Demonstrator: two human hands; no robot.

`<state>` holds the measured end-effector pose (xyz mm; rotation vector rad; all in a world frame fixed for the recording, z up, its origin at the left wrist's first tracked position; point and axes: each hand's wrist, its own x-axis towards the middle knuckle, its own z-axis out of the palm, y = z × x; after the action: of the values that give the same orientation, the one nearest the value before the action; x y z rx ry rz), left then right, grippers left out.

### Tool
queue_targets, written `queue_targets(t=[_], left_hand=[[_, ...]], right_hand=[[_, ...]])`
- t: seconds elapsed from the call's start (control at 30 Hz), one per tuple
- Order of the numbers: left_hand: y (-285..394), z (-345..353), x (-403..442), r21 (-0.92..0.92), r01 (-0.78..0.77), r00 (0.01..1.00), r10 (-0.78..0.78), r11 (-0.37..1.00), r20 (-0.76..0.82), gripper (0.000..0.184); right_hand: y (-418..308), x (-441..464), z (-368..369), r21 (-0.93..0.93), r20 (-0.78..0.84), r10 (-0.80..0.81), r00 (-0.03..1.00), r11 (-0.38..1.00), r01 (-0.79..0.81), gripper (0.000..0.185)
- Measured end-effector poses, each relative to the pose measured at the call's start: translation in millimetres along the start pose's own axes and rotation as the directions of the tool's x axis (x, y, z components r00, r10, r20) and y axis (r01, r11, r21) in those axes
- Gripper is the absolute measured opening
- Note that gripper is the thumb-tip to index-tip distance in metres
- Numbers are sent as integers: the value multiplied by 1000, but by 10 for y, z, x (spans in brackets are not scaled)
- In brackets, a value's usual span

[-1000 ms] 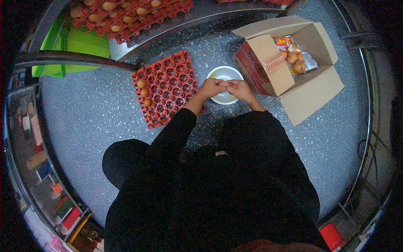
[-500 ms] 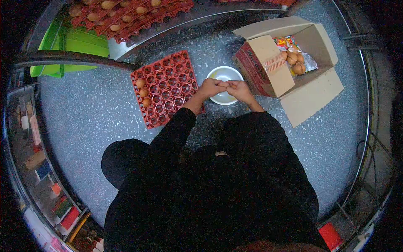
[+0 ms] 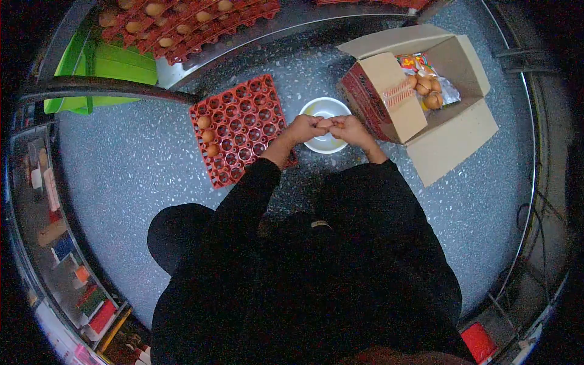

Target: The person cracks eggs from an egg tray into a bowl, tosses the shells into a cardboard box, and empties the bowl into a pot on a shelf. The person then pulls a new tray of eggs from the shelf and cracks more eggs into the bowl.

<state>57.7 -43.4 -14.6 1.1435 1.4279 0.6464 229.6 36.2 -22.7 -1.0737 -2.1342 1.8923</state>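
Over the white bowl [image 3: 326,147] on the floor, my two hands meet at a brown egg [image 3: 325,123]. My left hand [image 3: 302,129] is closed on its left side, fingertips pressed to the shell. From the other side my right hand [image 3: 354,131] grips it with thumb and fingers. Whether the shell is cracked is too small to tell. A little yellowish liquid shows inside the bowl. Left of the bowl lies a red plastic egg tray [image 3: 243,120], with brown eggs [image 3: 207,135] in three of its left cups.
An open cardboard box [image 3: 389,91] to the right holds brown eggshells [image 3: 432,99] and colourful packets [image 3: 413,62]. Stacked red trays with eggs [image 3: 188,27] stand at the top left, beside a green plastic container [image 3: 121,64]. A dark metal bar [image 3: 115,86] crosses near the tray.
My right hand has shifted slightly right and down, and more of the egg shows between my fingers. The tray and box stay in place.
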Motion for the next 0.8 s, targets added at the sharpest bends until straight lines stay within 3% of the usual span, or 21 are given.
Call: queue_targets(t=[0.13, 0.2, 0.23, 0.3, 0.4, 0.53, 0.6, 0.73, 0.8], left_hand=[[104, 21, -14, 162, -25, 999, 22, 986, 25, 41], [83, 77, 1, 227, 6, 1000, -10, 974, 20, 42], [78, 108, -9, 222, -33, 998, 45, 975, -53, 41], [66, 136, -19, 219, -68, 987, 98, 973, -126, 41], [53, 146, -8, 192, -119, 978, 148, 974, -145, 40], [-91, 213, 65, 158, -146, 965, 175, 977, -194, 37], [-127, 224, 64, 129, -181, 949, 208, 975, -236, 36], [-20, 103, 16, 104, -128, 982, 141, 986, -125, 35], [15, 49, -4, 134, -131, 986, 143, 982, -82, 36]], right_hand=[[-22, -3, 17, -58, -45, 18, 999, 998, -21, 31], [-90, -32, -8, -249, -67, -31, 997, 968, 13, 29], [-93, -40, -5, -248, -68, -30, 997, 969, 12, 29], [-103, -51, 14, 0, -71, -89, 994, 996, 89, 27], [34, 19, 22, -12, -56, -10, 998, 1000, 9, 26], [-87, -21, -7, 58, -6, -29, 1000, 998, 29, 25], [-71, -22, 2, -31, -65, -95, 993, 995, 94, 25], [-215, -55, -36, -182, -50, -99, 994, 979, 88, 27], [-488, -176, -63, -420, -80, -140, 987, 902, 94, 31]])
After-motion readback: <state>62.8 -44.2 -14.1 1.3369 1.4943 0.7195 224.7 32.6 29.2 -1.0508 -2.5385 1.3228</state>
